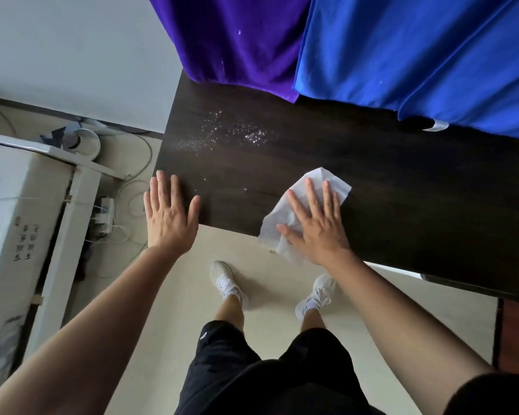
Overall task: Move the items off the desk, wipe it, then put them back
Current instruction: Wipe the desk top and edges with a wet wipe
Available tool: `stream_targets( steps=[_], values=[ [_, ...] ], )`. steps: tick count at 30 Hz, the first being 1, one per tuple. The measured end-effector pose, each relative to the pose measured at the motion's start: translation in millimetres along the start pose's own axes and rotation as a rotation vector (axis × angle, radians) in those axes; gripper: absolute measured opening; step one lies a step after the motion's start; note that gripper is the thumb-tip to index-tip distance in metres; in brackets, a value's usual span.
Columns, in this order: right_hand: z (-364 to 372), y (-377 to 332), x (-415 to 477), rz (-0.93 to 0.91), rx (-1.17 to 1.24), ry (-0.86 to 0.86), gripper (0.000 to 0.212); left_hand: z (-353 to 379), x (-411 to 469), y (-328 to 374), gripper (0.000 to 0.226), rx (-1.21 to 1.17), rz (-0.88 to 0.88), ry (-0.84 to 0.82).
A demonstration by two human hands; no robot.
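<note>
A dark wooden desk (402, 187) fills the middle of the view. A white wipe (321, 179) lies at its near edge, and my right hand (315, 223) presses flat on it with fingers spread. My left hand (168, 211) rests flat with straight fingers on the desk's near left corner. White crumbs or powder (231, 133) are scattered over the far left part of the desktop, above my left hand.
A purple cloth (237, 40) and a blue cloth (417, 55) hang over the desk's far edge. A white cabinet (18, 205), a power strip (104, 215) and loose cables lie on the floor to the left. My feet stand on the pale floor below the desk.
</note>
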State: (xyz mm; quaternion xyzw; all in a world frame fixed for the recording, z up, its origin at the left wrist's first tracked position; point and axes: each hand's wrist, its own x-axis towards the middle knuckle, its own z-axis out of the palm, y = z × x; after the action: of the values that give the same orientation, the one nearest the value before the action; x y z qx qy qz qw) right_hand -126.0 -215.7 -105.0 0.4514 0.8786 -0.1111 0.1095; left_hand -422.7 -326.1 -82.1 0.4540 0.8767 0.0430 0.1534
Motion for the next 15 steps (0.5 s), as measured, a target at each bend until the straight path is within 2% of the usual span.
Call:
stream_targets(
  steps=[8,15],
  values=[
    [1,-10,9,-0.02,-0.014,-0.031,0.084,2,4,-17,0.065,-0.076,-0.034,0.021],
    [-16,-118,87,-0.261,0.027,-0.001,0.079,-1,4,-26,0.07,-0.118,0.017,0.044]
  ],
)
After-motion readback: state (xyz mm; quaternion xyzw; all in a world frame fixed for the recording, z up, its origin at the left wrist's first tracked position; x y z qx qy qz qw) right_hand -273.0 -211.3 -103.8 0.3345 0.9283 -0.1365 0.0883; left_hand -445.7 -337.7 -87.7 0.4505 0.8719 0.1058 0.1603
